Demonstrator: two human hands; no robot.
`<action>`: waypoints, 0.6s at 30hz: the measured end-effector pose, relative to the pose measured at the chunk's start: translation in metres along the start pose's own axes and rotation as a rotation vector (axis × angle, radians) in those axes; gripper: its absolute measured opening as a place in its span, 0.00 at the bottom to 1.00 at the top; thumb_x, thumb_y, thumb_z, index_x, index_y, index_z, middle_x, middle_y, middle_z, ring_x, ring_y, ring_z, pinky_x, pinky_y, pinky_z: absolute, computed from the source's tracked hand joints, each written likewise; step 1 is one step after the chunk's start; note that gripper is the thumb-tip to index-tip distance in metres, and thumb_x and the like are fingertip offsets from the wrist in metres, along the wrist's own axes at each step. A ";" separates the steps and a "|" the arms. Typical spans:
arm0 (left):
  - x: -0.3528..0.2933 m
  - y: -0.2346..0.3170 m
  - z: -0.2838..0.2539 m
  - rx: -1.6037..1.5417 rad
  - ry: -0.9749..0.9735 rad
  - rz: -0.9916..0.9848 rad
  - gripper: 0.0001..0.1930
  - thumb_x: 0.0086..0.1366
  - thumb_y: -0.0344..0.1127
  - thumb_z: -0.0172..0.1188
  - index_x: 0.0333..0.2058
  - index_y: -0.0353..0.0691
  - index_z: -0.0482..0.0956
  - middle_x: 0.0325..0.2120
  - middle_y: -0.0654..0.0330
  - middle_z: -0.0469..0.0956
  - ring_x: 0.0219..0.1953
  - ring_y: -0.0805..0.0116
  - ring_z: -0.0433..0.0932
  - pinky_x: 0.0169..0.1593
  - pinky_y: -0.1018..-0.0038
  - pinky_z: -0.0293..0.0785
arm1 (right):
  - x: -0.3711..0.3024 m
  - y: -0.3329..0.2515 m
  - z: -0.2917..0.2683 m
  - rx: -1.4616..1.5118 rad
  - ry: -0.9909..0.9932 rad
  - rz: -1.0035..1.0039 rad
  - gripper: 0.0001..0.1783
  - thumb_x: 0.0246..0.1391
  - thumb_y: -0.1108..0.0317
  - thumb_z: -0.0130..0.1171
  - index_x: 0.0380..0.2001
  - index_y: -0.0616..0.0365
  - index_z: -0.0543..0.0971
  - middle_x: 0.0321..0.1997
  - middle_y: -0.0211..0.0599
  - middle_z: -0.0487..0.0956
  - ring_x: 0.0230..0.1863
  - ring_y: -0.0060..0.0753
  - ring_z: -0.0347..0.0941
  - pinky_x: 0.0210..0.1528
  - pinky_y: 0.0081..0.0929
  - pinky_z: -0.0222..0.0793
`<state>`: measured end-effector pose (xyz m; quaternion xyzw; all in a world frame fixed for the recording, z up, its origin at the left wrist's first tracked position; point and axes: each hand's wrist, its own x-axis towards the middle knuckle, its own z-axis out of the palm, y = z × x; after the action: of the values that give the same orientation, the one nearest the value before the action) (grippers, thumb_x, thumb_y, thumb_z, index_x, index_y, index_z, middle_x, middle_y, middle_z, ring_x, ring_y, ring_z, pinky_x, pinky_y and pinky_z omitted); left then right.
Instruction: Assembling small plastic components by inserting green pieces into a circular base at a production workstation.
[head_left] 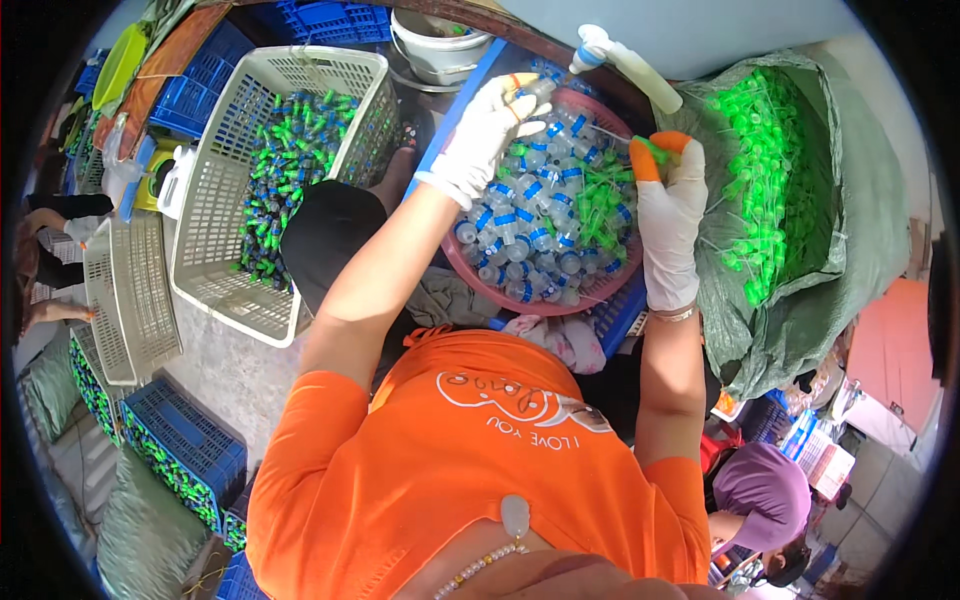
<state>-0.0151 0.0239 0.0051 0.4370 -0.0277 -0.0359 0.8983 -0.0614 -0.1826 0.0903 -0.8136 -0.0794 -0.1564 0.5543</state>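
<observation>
My left hand (478, 140), in a white glove with orange fingertips, pinches a small clear plastic bottle (541, 88) above the far left rim of a pink basin (468, 277). The basin holds many small clear bottles with blue bands (520, 205) and a heap of green caps with thin stems (603, 190). Over the basin's right side my right hand (672, 225), gloved the same way, is closed on a green cap (655, 152). Its thin pale stem points left toward the bottle, apart from it. My right fingers partly hide the cap.
On the right a grey-green sack (865, 215) stands open, full of green stemmed caps (760, 180). At left, a white basket (205, 215) holds green-and-blue capped bottles (290, 170). A white bucket (440, 50) stands at the back; a pale tube (645, 78) hangs near the basin. Other people are nearby.
</observation>
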 end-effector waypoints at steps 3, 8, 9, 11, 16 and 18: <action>0.009 -0.005 0.002 0.040 -0.042 -0.015 0.25 0.65 0.35 0.62 0.57 0.34 0.67 0.48 0.57 0.76 0.48 0.65 0.79 0.52 0.72 0.77 | 0.014 -0.022 0.004 -0.122 0.066 -0.096 0.16 0.54 0.71 0.65 0.47 0.53 0.78 0.26 0.32 0.77 0.25 0.18 0.70 0.30 0.22 0.68; 0.010 -0.009 0.017 0.005 -0.086 0.010 0.23 0.65 0.28 0.59 0.57 0.32 0.66 0.49 0.56 0.74 0.47 0.67 0.78 0.53 0.72 0.77 | 0.030 -0.027 0.004 -0.384 0.118 -0.352 0.15 0.54 0.73 0.64 0.46 0.53 0.78 0.28 0.38 0.79 0.25 0.30 0.75 0.31 0.26 0.71; 0.009 -0.008 0.020 -0.020 -0.067 0.026 0.22 0.65 0.25 0.58 0.56 0.31 0.66 0.49 0.55 0.74 0.46 0.67 0.78 0.53 0.72 0.77 | 0.028 -0.028 0.002 -0.450 0.091 -0.329 0.14 0.54 0.73 0.63 0.46 0.53 0.79 0.29 0.39 0.79 0.25 0.34 0.75 0.31 0.28 0.71; 0.011 -0.008 0.019 -0.019 -0.073 0.038 0.21 0.65 0.24 0.58 0.56 0.31 0.66 0.48 0.55 0.74 0.46 0.67 0.78 0.53 0.72 0.77 | 0.026 -0.028 0.000 -0.580 0.037 -0.281 0.14 0.54 0.73 0.62 0.44 0.53 0.80 0.31 0.42 0.79 0.27 0.41 0.76 0.31 0.31 0.72; 0.012 -0.008 0.017 -0.020 -0.087 0.061 0.21 0.65 0.23 0.56 0.56 0.32 0.66 0.48 0.56 0.74 0.47 0.68 0.77 0.52 0.73 0.77 | 0.025 -0.024 0.002 -0.579 0.009 -0.264 0.12 0.54 0.73 0.62 0.43 0.53 0.81 0.31 0.41 0.79 0.26 0.43 0.75 0.30 0.31 0.71; 0.012 -0.008 0.017 -0.023 -0.088 0.062 0.20 0.65 0.23 0.56 0.56 0.32 0.67 0.47 0.56 0.74 0.47 0.69 0.77 0.53 0.73 0.77 | 0.026 -0.024 0.003 -0.569 -0.001 -0.253 0.11 0.54 0.73 0.62 0.42 0.53 0.81 0.32 0.41 0.80 0.26 0.42 0.75 0.30 0.31 0.71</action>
<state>-0.0046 0.0044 0.0096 0.4237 -0.0801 -0.0278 0.9018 -0.0441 -0.1721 0.1193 -0.9199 -0.1333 -0.2395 0.2805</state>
